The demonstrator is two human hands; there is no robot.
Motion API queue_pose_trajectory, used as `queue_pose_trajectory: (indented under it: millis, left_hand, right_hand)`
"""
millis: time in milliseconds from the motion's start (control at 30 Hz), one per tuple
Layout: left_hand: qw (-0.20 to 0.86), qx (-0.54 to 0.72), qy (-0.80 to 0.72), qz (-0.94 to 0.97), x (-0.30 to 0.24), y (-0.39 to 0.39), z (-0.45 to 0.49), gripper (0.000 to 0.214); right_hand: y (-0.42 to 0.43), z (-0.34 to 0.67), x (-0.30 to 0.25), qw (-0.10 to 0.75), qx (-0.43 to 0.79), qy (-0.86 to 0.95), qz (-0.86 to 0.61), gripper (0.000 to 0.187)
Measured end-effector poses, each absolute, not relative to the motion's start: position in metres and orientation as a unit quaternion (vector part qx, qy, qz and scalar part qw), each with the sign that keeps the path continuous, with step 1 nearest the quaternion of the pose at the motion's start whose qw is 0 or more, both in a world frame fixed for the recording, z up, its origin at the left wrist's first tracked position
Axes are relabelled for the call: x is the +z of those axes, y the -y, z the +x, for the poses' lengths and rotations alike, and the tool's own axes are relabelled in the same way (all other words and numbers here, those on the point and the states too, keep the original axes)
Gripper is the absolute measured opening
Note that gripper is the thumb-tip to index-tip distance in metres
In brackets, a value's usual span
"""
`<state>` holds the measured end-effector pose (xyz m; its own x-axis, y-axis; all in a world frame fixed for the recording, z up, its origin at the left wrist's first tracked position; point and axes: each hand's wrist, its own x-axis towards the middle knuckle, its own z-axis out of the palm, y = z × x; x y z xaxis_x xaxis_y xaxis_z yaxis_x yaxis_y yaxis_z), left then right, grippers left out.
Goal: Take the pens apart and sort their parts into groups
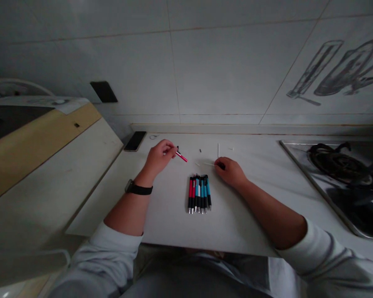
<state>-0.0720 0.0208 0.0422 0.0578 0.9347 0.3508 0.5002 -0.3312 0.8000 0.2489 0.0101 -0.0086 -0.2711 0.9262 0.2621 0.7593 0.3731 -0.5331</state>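
Note:
My left hand (159, 156) is raised a little over the white counter (161, 215) and pinches the upper part of a red pen barrel (181, 156), which points right and down. My right hand (230, 170) rests on the counter with its fingers closed on a small dark pen part (221, 166); a thin white refill (207, 164) lies at its fingertips. Between the hands and nearer to me lies a row of several assembled pens (199, 193), red, blue and white with black grips, tips toward me. A black watch sits on my left wrist (138, 188).
Another white refill (218, 150) and a tiny dark piece (200, 150) lie farther back on the counter. A dark phone (134, 140) lies at the back left. A gas hob (345, 178) is set in the counter at right. A lower cabinet top (43, 165) adjoins at left.

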Motion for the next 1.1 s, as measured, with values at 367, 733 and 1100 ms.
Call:
queue_pose_trajectory:
  millis: [367,733,1100]
  left_hand:
    - [0.13,0.146,-0.704,0.682,0.041,-0.027,-0.154,0.005]
    - [0.105,0.091,-0.705,0.696,0.029,-0.034,-0.146,0.019]
    - [0.144,0.066,-0.695,0.701,0.032,-0.031,-0.153,0.004]
  right_hand:
    - [-0.01,0.249,-0.009,0.267,0.151,0.782,-0.542,0.013]
    - [-0.012,0.251,-0.013,0.269,0.145,0.784,-0.54,0.013]
    - [-0.011,0.25,-0.011,0.271,0.147,0.786,-0.536,0.014]
